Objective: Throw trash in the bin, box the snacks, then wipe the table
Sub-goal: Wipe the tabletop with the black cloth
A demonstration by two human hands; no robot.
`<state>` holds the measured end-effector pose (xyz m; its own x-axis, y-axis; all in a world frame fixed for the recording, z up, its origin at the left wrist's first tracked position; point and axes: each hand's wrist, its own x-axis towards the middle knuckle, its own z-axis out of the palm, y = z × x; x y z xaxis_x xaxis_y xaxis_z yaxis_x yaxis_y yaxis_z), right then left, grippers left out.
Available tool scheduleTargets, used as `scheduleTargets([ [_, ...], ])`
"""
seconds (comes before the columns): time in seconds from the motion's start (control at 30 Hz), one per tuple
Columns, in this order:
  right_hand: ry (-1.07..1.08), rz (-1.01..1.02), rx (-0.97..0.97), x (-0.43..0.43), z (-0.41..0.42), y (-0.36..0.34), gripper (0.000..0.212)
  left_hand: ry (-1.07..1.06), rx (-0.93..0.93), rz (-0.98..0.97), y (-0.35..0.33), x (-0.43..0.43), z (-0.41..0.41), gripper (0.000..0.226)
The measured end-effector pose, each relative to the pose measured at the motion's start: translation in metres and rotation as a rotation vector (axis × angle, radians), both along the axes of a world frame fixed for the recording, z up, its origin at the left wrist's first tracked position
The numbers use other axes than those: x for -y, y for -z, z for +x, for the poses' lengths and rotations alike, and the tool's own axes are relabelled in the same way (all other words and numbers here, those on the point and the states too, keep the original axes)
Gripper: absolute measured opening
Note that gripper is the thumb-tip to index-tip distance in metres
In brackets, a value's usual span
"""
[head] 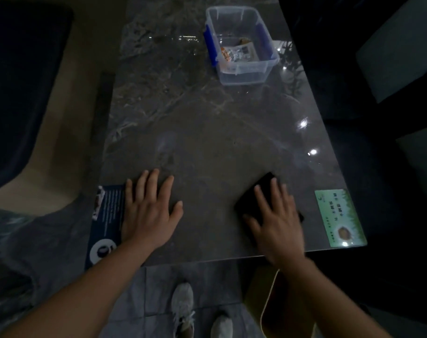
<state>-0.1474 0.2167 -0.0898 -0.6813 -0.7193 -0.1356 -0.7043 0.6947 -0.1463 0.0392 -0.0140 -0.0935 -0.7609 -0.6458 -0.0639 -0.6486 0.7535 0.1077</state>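
under your right hand (278, 220) lies the dark cloth (258, 195) (fingers spread flat on it), long axis angled up-right; left hand (149, 213) open beside it

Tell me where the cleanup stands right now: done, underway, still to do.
Done, apparently: snack packets lie in the clear plastic box, and no loose trash shows on the table; the bin is out of view. Underway: the right hand presses a dark cloth flat on the tabletop near its front edge, while the left hand rests open beside it. Left: wiping the far stretch toward the box.
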Motion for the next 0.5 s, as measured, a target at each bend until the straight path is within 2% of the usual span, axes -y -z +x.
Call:
scheduleTargets([
  [0.07,0.084,0.001,0.01,0.003,-0.02,-0.005,0.076,-0.008,-0.016,-0.012,0.001,-0.001,-0.001,0.067],
  [0.13,0.047,-0.028,0.013,0.011,-0.005,-0.003,0.073,-0.012,-0.028,-0.027,0.001,-0.002,-0.001,0.067],
  [0.23,-0.275,-0.09,0.01,0.017,0.044,0.008,0.065,-0.024,-0.052,-0.048,0.002,-0.003,-0.001,0.067],
  [0.3,-0.424,-0.089,-0.037,0.021,0.041,0.013,0.063,-0.018,-0.06,-0.052,0.004,-0.002,0.0,0.066],
  [0.37,-0.335,-0.066,-0.069,0.035,0.008,0.009,0.066,-0.023,-0.068,-0.049,0.005,-0.001,0.001,0.065],
  [0.43,-0.102,-0.031,-0.029,0.054,-0.02,-0.003,0.072,-0.026,-0.061,-0.035,0.005,-0.001,0.001,0.066],
  [0.5,-0.036,-0.024,-0.022,0.068,-0.009,-0.004,0.074,-0.031,-0.075,-0.03,0.005,-0.002,0.002,0.066],
])
